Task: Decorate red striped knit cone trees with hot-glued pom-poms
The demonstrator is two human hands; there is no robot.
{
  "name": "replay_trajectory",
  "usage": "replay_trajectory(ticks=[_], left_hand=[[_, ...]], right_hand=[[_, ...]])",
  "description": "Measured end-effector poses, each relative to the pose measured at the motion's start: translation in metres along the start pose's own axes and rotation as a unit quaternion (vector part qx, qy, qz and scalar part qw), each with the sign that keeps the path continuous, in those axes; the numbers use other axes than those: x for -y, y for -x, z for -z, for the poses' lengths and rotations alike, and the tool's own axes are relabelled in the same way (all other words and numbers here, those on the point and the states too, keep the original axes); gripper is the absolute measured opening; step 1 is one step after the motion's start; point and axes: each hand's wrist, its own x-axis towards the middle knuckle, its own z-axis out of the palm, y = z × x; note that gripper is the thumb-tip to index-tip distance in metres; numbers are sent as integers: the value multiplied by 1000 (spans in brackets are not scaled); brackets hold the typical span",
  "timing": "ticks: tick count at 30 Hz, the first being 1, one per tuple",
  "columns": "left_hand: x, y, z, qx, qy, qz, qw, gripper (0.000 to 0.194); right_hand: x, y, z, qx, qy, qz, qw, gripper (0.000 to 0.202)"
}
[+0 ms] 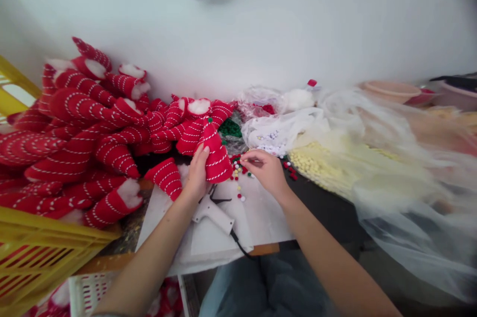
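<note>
My left hand (197, 172) is closed on a red felt cone (217, 155) with white stitched stripes, held upright above the table. A small green pom-pom sits on the cone's tip, and another green one shows at its right edge. My right hand (267, 170) is to the right, thumb and fingertips pinched together over small red, white, yellow and green pom-poms (237, 172). Whatever is between those fingertips is too small to make out. Below the cone a white glue gun (216, 213) lies on white paper (266, 210), its black cord running toward the front edge.
Stuffed red striped cones (82, 118) are heaped at the left, beside a yellow crate (48, 252). Green pom-poms (230, 129) lie in a bag behind the cone. White pom-poms (268, 140) and yellow pom-poms (320, 163) fill clear plastic bags at right. Pinkish basins (391, 89) stand farther back.
</note>
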Motion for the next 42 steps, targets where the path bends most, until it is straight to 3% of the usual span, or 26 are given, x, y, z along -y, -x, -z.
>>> replay_trajectory(ticks=[3, 7, 10, 16, 26, 39, 42], left_hand=[[4, 1, 1, 12, -24, -1, 1000, 54], [7, 6, 1, 74, -41, -7, 996, 52], [6, 9, 0, 107, -46, -12, 993, 49], [5, 12, -3, 93, -48, -3, 995, 51], [3, 15, -5, 126, -42, 6, 991, 56], [13, 9, 7, 144, -115, -43, 982, 52], [15, 6, 12, 128, -119, -40, 984, 51]], right_hand=[[6, 0, -3, -19, -114, -52, 992, 17], [12, 1, -9, -18, -190, -73, 979, 23], [15, 2, -11, -29, -186, -70, 980, 24], [20, 2, -8, -26, -195, -66, 978, 21], [21, 4, -11, -24, -203, -64, 977, 25], [24, 6, -10, -18, -163, -49, 985, 21], [24, 5, -6, -47, -162, -49, 984, 17]])
